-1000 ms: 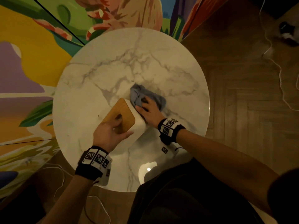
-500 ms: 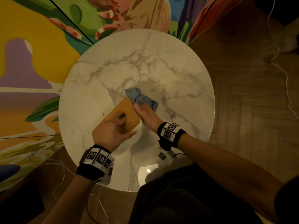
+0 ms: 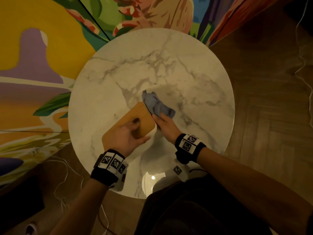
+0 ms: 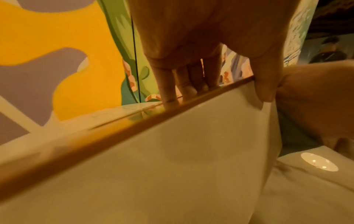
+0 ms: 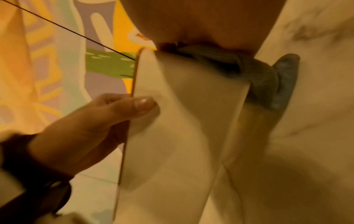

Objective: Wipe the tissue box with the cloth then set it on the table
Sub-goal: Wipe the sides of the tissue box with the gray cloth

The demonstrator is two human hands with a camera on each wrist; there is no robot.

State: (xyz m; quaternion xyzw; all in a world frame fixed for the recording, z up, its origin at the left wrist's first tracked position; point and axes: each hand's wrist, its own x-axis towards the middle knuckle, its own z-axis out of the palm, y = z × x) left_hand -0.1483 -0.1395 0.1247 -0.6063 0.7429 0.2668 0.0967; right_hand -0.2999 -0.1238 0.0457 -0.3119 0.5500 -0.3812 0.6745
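The tissue box is white with a wooden lid and stands tilted on the round marble table. My left hand grips its near end, fingers on the lid and thumb on the white side. The blue-grey cloth lies bunched against the box's right side wall. My right hand presses the cloth onto that wall; its fingers are hidden under the cloth. In the right wrist view the cloth wraps over the box's far edge.
A colourful mural wall runs along the left and back of the table. Wooden parquet floor lies to the right, with white cables on it. A lamp reflection shows near the table's front edge.
My right hand has slid the cloth along the box's right side, first toward me, then back toward the far corner. The left hand keeps its hold on the box.
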